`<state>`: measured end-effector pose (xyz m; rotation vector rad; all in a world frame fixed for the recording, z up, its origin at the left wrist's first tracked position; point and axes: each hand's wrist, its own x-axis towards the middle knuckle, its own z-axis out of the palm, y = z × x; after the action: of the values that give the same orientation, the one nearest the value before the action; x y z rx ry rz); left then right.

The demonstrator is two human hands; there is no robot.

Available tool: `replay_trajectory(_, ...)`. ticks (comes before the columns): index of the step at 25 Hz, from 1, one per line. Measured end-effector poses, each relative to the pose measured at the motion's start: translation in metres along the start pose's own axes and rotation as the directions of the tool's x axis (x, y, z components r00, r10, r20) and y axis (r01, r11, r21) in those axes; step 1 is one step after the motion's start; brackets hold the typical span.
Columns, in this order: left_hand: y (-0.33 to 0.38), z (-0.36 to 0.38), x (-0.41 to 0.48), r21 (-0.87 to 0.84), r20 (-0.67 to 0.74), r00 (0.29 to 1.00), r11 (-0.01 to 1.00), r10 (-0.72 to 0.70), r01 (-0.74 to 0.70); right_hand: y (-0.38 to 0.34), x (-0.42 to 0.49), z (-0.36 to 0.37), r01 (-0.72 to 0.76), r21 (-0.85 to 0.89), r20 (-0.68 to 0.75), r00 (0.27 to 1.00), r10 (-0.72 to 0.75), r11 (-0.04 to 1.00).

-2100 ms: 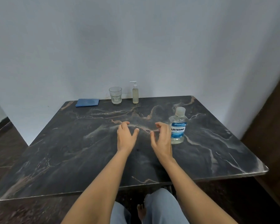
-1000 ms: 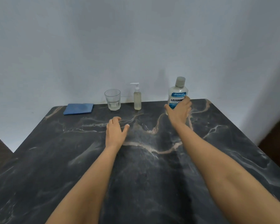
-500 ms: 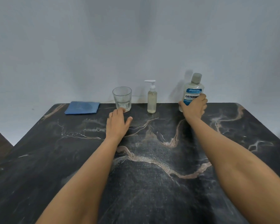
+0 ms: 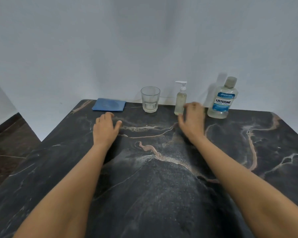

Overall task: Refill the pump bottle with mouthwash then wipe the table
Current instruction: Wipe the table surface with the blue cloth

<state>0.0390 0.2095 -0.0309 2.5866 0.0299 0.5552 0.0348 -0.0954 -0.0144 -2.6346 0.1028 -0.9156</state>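
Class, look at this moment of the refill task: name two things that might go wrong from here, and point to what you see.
1. The right hand is reaching close beside the slim pump bottle; a nudge may topple it toward the glass.
2. The pump bottle's neck looks narrow, so mouthwash from the Listerine bottle may spill on the table, and the blue cloth lies at the far left.

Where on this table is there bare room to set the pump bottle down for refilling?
Free: the table between the forearms, and its right side below the mouthwash bottle. Crowded: the back edge, where cloth, glass, pump bottle and mouthwash stand in a row.
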Motion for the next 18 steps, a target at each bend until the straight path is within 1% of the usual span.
replay_trajectory(1,-0.013,-0.006,0.000,0.008,-0.001,1.000,1.000,0.000,0.000,-0.023,0.003,0.007,0.157,0.078,0.167,0.972,-0.168,0.985)
replay_trajectory(2,-0.026,-0.012,-0.002,0.008,0.007,1.000,1.000,0.002,-0.002,-0.047,0.007,0.017,0.268,0.154,0.322,0.896,-0.304,0.951)
replay_trajectory(3,-0.038,-0.016,-0.006,-0.020,0.009,1.000,1.000,-0.019,0.019,-0.071,0.011,0.028,0.349,0.204,0.435,0.805,-0.404,0.915)
replay_trajectory(4,-0.045,-0.019,-0.010,-0.075,-0.003,0.998,0.995,-0.062,0.062,-0.094,0.015,0.040,0.407,0.224,0.508,0.726,-0.463,0.885)
replay_trajectory(5,-0.050,-0.020,-0.012,-0.130,-0.025,0.994,0.986,-0.106,0.102,-0.116,0.017,0.053,0.448,0.222,0.558,0.670,-0.490,0.866)
replay_trajectory(6,-0.049,-0.019,-0.013,-0.149,-0.047,0.992,0.983,-0.113,0.105,-0.134,0.018,0.065,0.469,0.206,0.595,0.637,-0.491,0.859)
replay_trajectory(9,-0.042,-0.015,-0.010,-0.082,-0.024,1.000,0.997,-0.011,0.009,-0.170,0.026,0.095,0.479,0.122,0.679,0.598,-0.425,0.869)
replay_trajectory(13,-0.047,-0.013,-0.006,-0.107,-0.033,0.999,0.994,-0.030,0.026,-0.187,0.037,0.118,0.534,-0.015,0.714,0.597,-0.365,0.845)
replay_trajectory(16,-0.048,-0.011,-0.006,-0.104,-0.029,0.999,0.995,-0.016,0.013,-0.192,0.040,0.122,0.538,-0.052,0.729,0.596,-0.337,0.841)
replay_trajectory(18,-0.048,-0.011,-0.006,-0.129,-0.021,0.999,0.991,-0.027,0.024,-0.195,0.037,0.120,0.533,-0.053,0.709,0.616,-0.344,0.844)
